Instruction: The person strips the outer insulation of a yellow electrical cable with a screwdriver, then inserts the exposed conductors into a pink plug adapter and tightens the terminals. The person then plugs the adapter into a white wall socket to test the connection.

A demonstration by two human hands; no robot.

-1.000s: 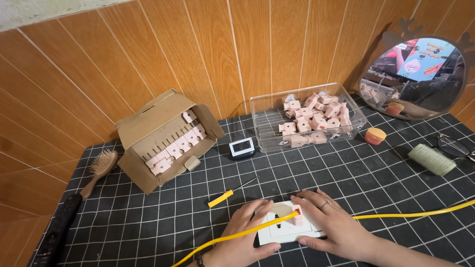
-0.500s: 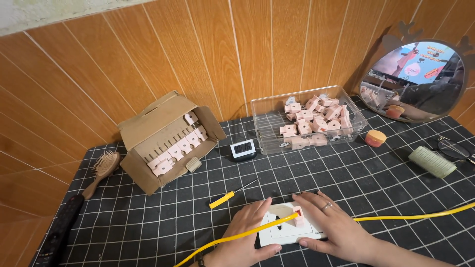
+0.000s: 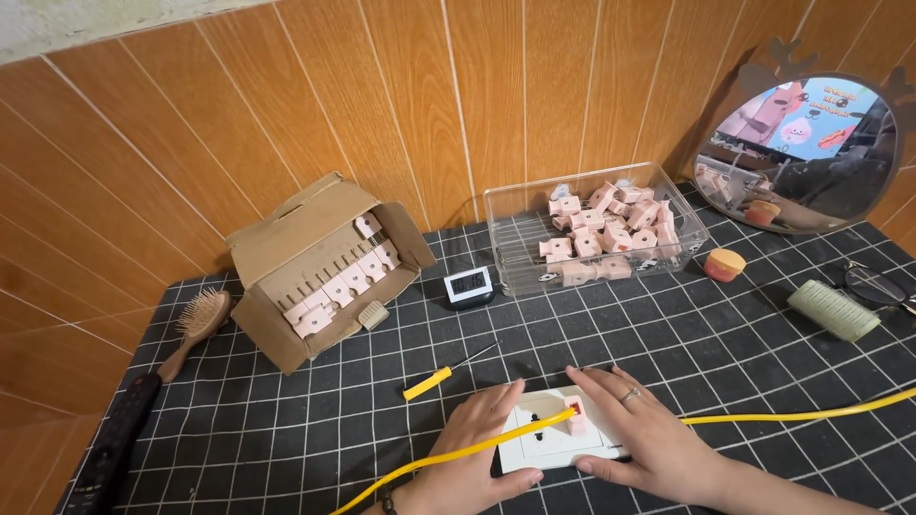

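Little has shifted since the earlier frames: both hands stay pressed on the white socket plate (image 3: 558, 441), camera nudged slightly. Left hand (image 3: 477, 458) lies palm-down at the plate's 9 o'clock edge, fingers spread flat, thumb hooked under the near edge, gripping nothing else. Right hand (image 3: 644, 441) covers the plate's 3 o'clock side, fingers extended toward 10 o'clock, a ring on one, thumb under the near corner; fingers open and flat against the plate, holding it down. Plate sits on the black gridded table (image 3: 286, 439) at the 6 o'clock edge of view, face up, white, rectangular with round pin holes and a small pink-red part near its top right. Yellow cable (image 3: 458, 456) runs across the left hand to that pink part; more yellow cable (image 3: 792, 415) trails off toward 3 o'clock. Yellow-handled screwdriver (image 3: 441, 374) lies just at 11 o'clock of the hands. Cardboard box (image 3: 320, 267) of pink parts sits at 10 o'clock, clear bin (image 3: 596, 229) at 12.
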